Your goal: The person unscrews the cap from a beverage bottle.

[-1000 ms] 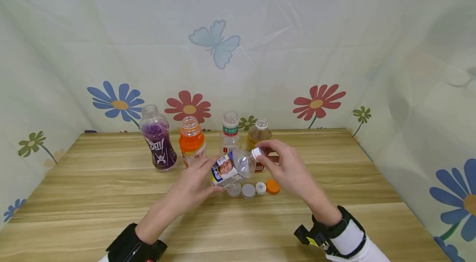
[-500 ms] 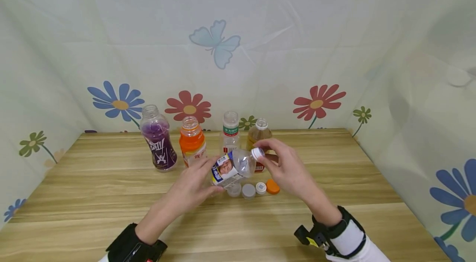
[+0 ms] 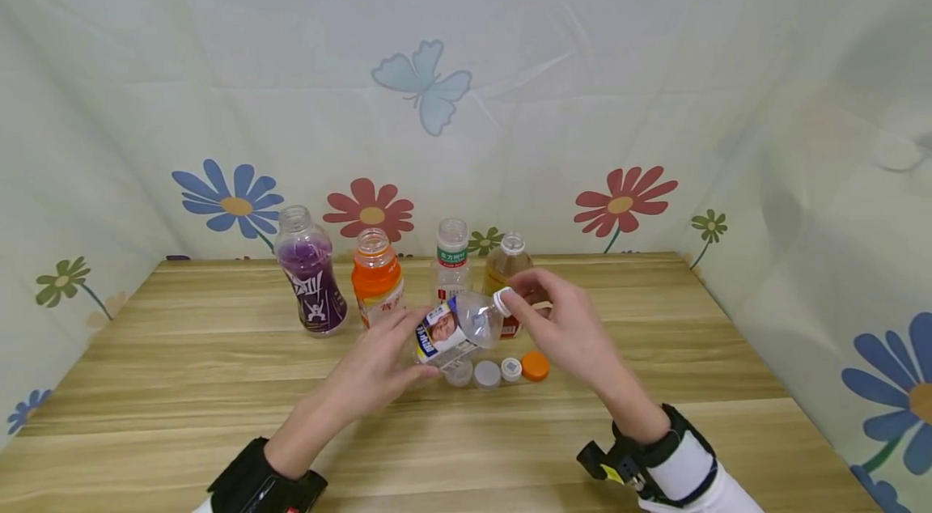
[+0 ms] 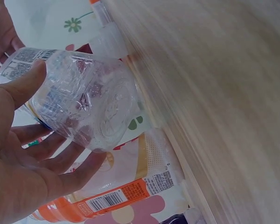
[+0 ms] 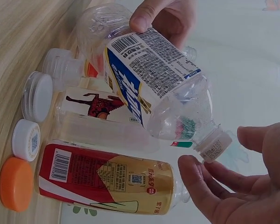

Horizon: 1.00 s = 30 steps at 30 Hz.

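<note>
In the head view, a clear plastic bottle (image 3: 480, 320) with a blue-and-white label is held tilted above the table, its neck toward the right. My left hand (image 3: 379, 355) grips its lower body, the thumb on one side and the fingers on the other in the left wrist view. A white bottle cap (image 5: 216, 145) sits on the neck. Around that cap curl the fingers of my right hand (image 3: 564, 327); in the right wrist view one fingertip meets its edge, while the thumb lies close beside it. Whether the cap is fully threaded cannot be seen.
Uncapped bottles stand behind: purple (image 3: 311, 286), orange (image 3: 376, 278), clear with a green band (image 3: 452, 258), and amber (image 3: 507, 264). Loose caps lie in front: translucent (image 3: 458, 372), pale grey (image 3: 487, 375), white (image 3: 511, 369) and orange (image 3: 535, 366). A flowered curtain (image 3: 510, 133) surrounds the wooden table (image 3: 218, 383).
My right hand has turned slightly at the cap, its fingers shifting around it. The left hand and the bottle have stayed almost still.
</note>
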Motion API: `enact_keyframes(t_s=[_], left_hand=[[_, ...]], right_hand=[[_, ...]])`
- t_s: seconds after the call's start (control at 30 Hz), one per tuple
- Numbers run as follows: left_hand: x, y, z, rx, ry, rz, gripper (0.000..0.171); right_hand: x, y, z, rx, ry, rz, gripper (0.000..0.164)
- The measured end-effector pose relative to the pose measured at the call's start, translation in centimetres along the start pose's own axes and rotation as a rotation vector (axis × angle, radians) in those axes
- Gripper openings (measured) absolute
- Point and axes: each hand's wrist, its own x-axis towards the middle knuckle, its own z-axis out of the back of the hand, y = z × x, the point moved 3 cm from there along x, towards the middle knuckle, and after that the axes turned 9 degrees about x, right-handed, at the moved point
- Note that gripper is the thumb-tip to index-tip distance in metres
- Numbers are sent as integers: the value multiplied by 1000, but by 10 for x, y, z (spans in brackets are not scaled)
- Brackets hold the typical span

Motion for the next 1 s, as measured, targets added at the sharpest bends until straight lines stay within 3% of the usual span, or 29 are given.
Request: enact_keyframes(t_s=[0.27,1.0], left_hand=[[0,-1,0,15,-19,-16,80],[0,0,1,30,-15,-10,79]], right_hand=[[0,-2,0,-48,0,-10,21],[-2,-1,-2,-43,47,105,22]])
